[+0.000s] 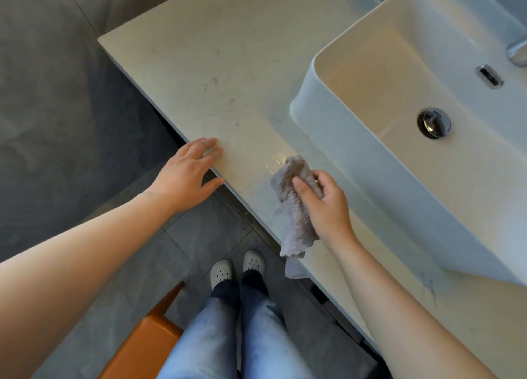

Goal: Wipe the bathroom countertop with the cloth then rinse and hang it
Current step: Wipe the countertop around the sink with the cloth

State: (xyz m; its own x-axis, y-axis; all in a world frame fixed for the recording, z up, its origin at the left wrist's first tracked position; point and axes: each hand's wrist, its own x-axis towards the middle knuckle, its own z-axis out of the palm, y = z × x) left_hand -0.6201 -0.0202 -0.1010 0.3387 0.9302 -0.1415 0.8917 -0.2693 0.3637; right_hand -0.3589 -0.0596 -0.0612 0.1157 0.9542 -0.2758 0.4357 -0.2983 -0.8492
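Head camera looks steeply down (close) at countertop (216,73).

No readable text, labels, brands, numbers or signs anywhere in view. Bench (216,73) surface: only marble veining and smudges, no print. Basin (356,116): no maker mark visible. Cloth (291,205): no tag or logo. Clogs (236,267): no legible branding.
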